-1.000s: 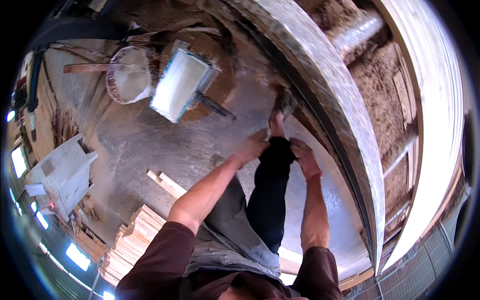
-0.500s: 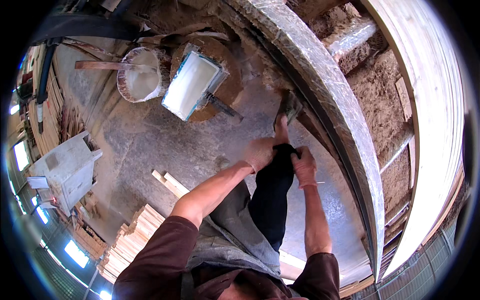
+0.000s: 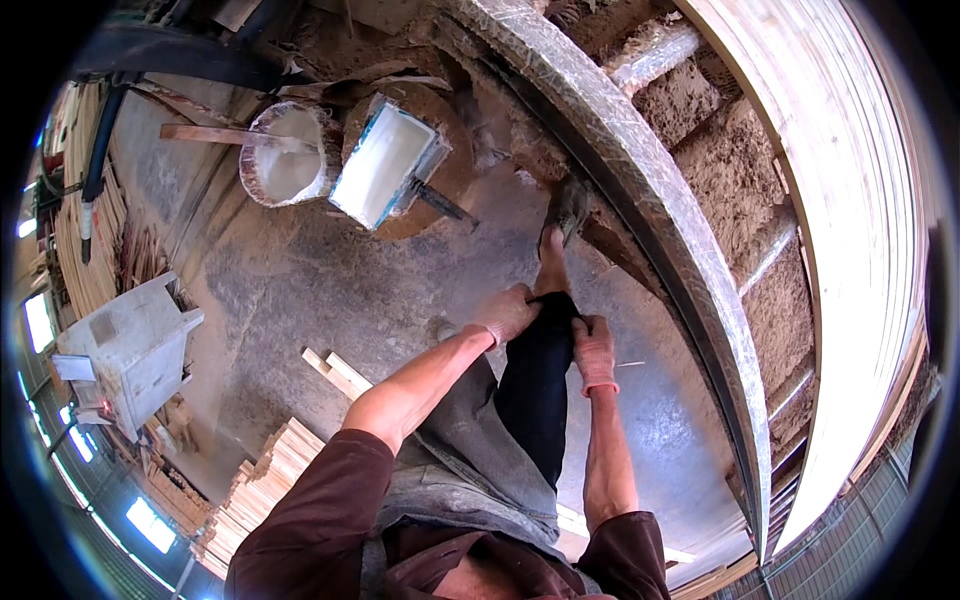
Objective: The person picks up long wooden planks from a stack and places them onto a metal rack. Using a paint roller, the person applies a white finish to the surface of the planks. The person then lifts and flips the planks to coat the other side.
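Both my hands, in thin pinkish gloves, are at the black trouser leg (image 3: 535,385) on my right leg. At its hem, my left hand (image 3: 510,313) is closed on the bunched cloth from the left side. My right hand (image 3: 594,352) pinches the same leg's cloth on the right, a little nearer to me. Beyond the hem a stretch of bare shin (image 3: 550,265) shows, above a dark shoe (image 3: 568,208) beside the machine's curved base. A grey apron (image 3: 465,445) hangs over my lap and other leg.
A long pale metal beam (image 3: 640,165) curves along the right, with stacked light boards (image 3: 850,200) past it. Ahead stand a tub of white paste (image 3: 290,165) with a wooden stick and a rectangular tray of white liquid (image 3: 385,165) with a brush. Wood strips (image 3: 265,490) lie lower left.
My right hand has moved down the trouser leg toward me. My left hand has come slightly nearer too, still gripping the hem. The whole view has shifted a little.
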`<state>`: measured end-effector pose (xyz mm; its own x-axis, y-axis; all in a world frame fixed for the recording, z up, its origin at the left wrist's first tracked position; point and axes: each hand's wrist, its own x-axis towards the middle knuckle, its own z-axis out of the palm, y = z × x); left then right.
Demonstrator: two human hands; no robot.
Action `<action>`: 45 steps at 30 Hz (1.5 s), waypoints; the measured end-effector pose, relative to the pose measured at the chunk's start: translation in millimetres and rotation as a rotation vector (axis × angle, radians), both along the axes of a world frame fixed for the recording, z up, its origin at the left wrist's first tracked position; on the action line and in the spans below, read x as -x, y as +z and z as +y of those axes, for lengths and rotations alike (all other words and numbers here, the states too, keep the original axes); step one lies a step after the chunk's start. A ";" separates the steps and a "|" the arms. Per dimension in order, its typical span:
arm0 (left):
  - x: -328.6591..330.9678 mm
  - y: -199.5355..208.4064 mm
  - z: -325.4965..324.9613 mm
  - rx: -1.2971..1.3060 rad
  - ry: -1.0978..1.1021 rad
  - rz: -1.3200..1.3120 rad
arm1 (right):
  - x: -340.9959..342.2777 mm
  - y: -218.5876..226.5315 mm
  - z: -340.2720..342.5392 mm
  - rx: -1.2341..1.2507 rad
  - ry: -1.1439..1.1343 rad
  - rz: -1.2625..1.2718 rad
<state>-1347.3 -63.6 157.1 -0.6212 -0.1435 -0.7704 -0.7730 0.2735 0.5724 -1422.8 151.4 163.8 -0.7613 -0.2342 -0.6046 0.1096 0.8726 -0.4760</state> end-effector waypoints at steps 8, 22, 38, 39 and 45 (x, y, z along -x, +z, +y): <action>-14.2 -20.1 -0.5 -0.139 -0.146 -0.065 | 5.7 13.1 -0.6 -0.006 -0.248 -0.592; -62.4 -1.9 10.8 0.084 -0.221 0.116 | -21.1 55.2 21.2 0.072 0.208 -0.020; -352.8 89.5 -20.8 0.038 -0.065 0.018 | -181.6 -27.9 196.6 -0.497 1.047 -0.091; -370.3 87.4 -24.7 0.229 -0.056 0.110 | -188.1 -10.9 186.2 -0.453 1.106 -0.136; -388.0 143.4 -84.1 0.526 0.539 -0.005 | -219.2 1.9 214.8 -0.343 0.880 -0.075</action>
<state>-959.3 -147.7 300.6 -0.3577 -0.7765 -0.5187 -0.8793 0.0931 0.4671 -1203.6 366.2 165.7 -0.3526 -0.5062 -0.7870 -0.6343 0.7476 -0.1968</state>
